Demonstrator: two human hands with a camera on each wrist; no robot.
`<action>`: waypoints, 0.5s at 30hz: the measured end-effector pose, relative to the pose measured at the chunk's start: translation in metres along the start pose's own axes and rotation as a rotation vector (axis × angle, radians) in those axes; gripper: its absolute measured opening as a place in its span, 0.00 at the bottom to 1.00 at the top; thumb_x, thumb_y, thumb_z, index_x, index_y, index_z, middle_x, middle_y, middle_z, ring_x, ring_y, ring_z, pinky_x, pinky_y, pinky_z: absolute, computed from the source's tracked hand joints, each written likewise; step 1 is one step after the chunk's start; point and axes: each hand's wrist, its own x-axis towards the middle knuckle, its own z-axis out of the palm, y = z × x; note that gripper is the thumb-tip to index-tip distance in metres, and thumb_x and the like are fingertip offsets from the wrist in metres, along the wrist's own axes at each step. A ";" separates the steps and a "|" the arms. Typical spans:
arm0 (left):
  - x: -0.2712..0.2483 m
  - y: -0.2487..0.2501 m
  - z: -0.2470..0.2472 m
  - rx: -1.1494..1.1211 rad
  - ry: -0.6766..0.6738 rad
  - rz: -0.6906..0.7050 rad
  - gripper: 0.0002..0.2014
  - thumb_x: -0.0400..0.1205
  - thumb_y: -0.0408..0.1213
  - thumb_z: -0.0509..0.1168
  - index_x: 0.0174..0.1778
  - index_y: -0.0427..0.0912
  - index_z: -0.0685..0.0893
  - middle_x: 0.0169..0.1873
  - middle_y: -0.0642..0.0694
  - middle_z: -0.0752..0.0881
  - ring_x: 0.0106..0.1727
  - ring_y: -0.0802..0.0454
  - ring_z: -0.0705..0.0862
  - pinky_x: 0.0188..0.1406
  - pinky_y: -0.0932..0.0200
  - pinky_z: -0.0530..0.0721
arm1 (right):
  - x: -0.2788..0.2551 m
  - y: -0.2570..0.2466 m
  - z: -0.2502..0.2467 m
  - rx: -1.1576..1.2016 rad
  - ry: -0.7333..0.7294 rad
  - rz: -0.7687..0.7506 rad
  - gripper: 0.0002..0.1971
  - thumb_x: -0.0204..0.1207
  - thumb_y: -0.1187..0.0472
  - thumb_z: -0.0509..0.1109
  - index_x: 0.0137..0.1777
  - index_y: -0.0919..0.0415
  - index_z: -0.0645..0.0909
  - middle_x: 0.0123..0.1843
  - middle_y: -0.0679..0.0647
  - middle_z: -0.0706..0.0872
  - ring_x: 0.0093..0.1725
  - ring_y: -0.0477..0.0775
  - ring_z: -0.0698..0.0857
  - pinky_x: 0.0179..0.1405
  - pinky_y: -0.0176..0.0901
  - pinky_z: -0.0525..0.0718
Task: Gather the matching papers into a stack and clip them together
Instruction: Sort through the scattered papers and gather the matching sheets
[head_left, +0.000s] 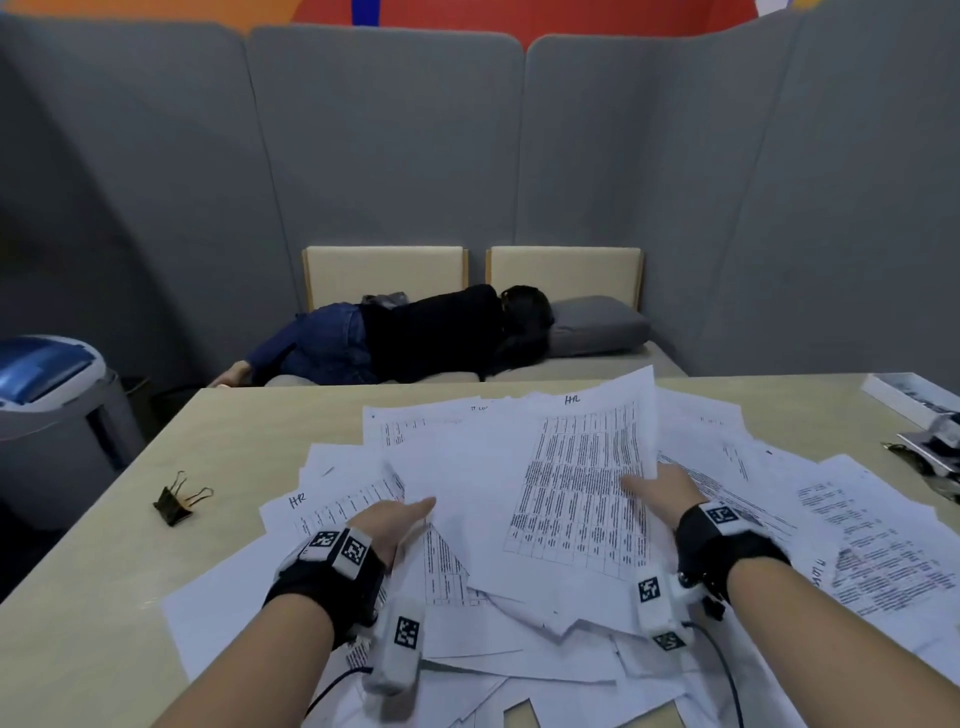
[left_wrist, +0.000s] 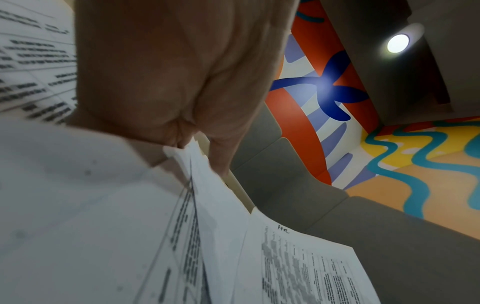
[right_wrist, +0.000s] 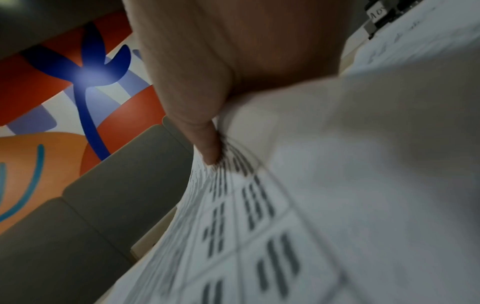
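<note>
Grey screens backed the desk (head_left: 104, 597); left hand (head_left: 395, 525) and right hand (head_left: 670, 491) each pinched loose papers (head_left: 576, 483); binder clip (head_left: 179, 501) unused, gathering barely begun.

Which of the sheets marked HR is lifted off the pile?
The HR table sheet pinched by the right hand; the other HR sheet lies flat beside the left hand.

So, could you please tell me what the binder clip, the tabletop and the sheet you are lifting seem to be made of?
The binder clip looks like dark painted metal with bare wire handles, which glint a little. The tabletop seems a pale wood-look laminate, smooth and matte, though the grain is too faint to be sure. The HR sheet, held by both hands, is thin white office paper: it bends and curls where it is lifted.
</note>
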 end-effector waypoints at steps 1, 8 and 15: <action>-0.008 0.004 0.001 0.115 0.020 0.001 0.41 0.76 0.61 0.67 0.74 0.31 0.72 0.63 0.34 0.83 0.59 0.38 0.85 0.63 0.46 0.83 | -0.003 -0.001 -0.002 -0.040 -0.037 0.018 0.19 0.79 0.59 0.69 0.61 0.76 0.79 0.58 0.69 0.86 0.58 0.66 0.84 0.57 0.51 0.81; -0.029 0.019 0.009 0.588 0.123 0.074 0.13 0.82 0.41 0.62 0.44 0.32 0.81 0.39 0.38 0.87 0.44 0.43 0.85 0.40 0.58 0.80 | -0.011 0.015 -0.002 -0.240 -0.284 -0.003 0.14 0.73 0.52 0.75 0.55 0.58 0.85 0.54 0.54 0.89 0.51 0.55 0.87 0.49 0.40 0.82; -0.026 0.020 -0.008 0.506 0.388 0.256 0.10 0.81 0.30 0.59 0.39 0.30 0.83 0.43 0.33 0.86 0.48 0.38 0.86 0.42 0.55 0.79 | -0.014 0.009 0.004 -0.358 -0.293 0.021 0.20 0.74 0.50 0.74 0.62 0.59 0.83 0.58 0.55 0.87 0.48 0.52 0.82 0.38 0.37 0.76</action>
